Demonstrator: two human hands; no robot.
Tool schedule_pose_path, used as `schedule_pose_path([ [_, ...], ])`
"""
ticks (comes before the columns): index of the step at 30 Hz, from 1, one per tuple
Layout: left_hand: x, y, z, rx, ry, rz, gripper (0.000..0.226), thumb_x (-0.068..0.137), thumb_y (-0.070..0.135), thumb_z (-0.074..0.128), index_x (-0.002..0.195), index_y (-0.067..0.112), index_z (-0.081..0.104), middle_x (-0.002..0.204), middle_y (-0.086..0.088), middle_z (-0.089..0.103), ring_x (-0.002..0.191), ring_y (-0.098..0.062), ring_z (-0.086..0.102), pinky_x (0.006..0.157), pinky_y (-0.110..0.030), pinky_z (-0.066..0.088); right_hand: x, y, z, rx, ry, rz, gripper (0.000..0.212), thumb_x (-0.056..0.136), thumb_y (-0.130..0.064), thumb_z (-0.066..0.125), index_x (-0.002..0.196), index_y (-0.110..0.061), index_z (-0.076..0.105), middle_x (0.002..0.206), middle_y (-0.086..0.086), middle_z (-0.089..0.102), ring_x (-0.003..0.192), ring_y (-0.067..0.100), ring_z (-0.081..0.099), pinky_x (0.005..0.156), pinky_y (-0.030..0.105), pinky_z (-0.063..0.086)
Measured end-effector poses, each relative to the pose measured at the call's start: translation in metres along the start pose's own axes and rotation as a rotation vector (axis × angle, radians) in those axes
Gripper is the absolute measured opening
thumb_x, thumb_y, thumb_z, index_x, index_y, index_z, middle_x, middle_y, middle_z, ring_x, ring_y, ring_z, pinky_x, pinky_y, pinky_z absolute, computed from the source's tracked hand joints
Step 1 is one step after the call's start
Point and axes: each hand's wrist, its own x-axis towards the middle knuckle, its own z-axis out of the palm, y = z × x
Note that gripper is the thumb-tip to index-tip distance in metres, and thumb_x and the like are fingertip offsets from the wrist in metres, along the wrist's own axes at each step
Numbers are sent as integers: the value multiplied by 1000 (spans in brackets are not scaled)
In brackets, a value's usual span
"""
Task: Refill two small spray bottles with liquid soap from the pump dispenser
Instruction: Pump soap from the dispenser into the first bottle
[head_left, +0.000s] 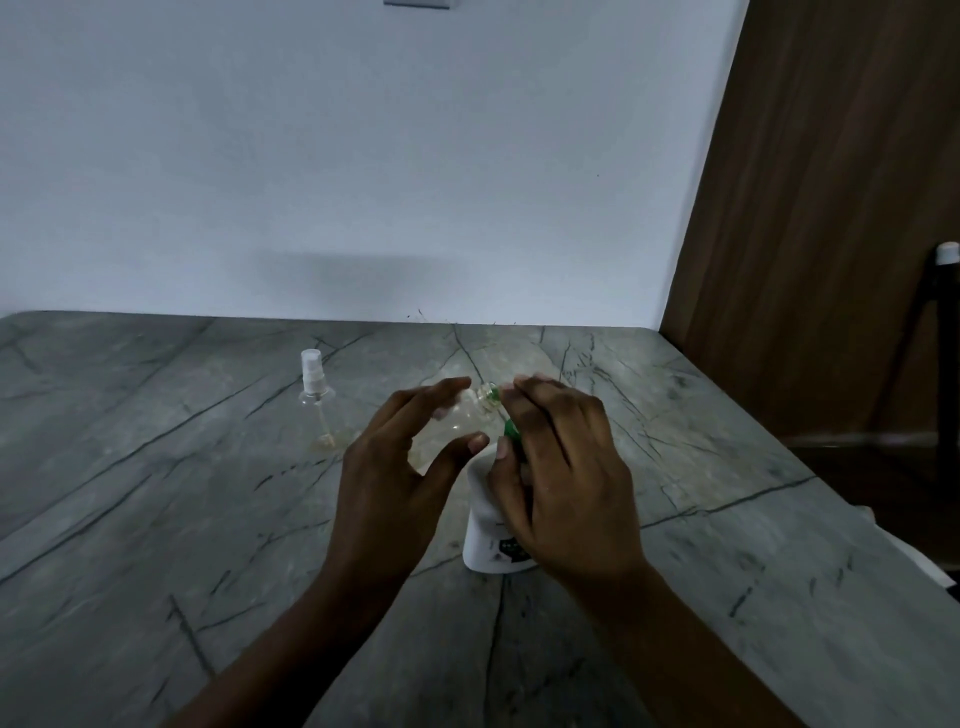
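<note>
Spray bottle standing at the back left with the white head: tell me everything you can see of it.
The spray bottle is small, clear, plastic-looking, with a white spray head fitted on top and a thin dip tube inside. It stands upright on the grey veined table, beyond and left of the left hand; only the table touches it. Its base looks faintly yellowish; contents unclear.

Tabletop (156, 493): grey-green stone, crossed by dark vein lines. Wall (363, 156) pale bluish white; side panel (831, 208) brown with wood grain. Standing spray bottle (317, 400) clear with white spray head; tilted bottle (462, 410) clear; dispenser (485, 540) white, dark label, green pump (511, 428).
</note>
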Motion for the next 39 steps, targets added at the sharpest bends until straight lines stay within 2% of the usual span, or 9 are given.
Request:
schedule_pose_path([
  [4,-2,-4,3,23,0,-14,44,78,27,67,117,38,51,103,33,46,99,22,45,78,3,34,-3,1,5,27,22,10,33,87,-13,51,108,9,65,105,22,65,108,27,51,101,22,35],
  [8,-4,-7,5,13,-1,-16,42,78,23,69,117,33,55,103,30,49,99,22,46,77,2,36,-9,-1,9,49,48,19,32,90,-13,49,105,10,66,104,22,66,108,27,53,102,23,36],
  [14,-7,-10,5,-8,-34,-13,41,77,38,60,118,36,53,104,30,51,101,17,49,77,-2,40,-12,0,9,54,61,5,30,90,-11,52,102,11,67,102,21,67,107,26,55,103,23,37],
  [18,-5,-10,6,-7,-13,-25,41,79,29,67,118,33,56,104,28,52,101,12,51,71,-3,41,-7,-1,6,66,22,31,32,88,-15,50,104,8,67,104,20,66,106,25,53,99,18,34],
  [24,1,-5,3,-4,11,1,42,78,35,63,119,34,54,104,30,50,101,15,50,76,-4,43,4,2,0,37,17,-15,32,89,-14,50,106,7,67,106,20,66,106,25,52,94,28,42],
  [27,2,-5,3,-8,8,-5,43,78,29,68,119,32,55,105,25,53,101,12,51,79,-2,39,3,5,0,40,20,-41,34,93,-16,46,107,7,67,107,20,66,107,25,51,95,30,43],
  [30,1,-6,4,-7,8,-3,43,79,24,69,119,31,56,105,19,55,101,9,52,78,-3,40,1,5,2,43,25,-33,35,92,-16,46,109,8,66,108,21,65,108,26,51,95,28,41],
  [32,0,-6,5,-4,8,-4,43,79,25,68,118,33,54,104,23,53,101,14,50,77,-2,40,0,5,4,52,34,-16,34,89,-14,49,108,8,66,106,21,65,107,27,50,96,26,40],
  [39,-4,-8,5,-10,-22,-9,40,76,41,57,116,36,53,104,31,49,101,19,47,78,0,37,-7,1,7,95,67,38,33,91,-15,48,101,8,69,100,18,68,103,24,55,100,15,32],
])
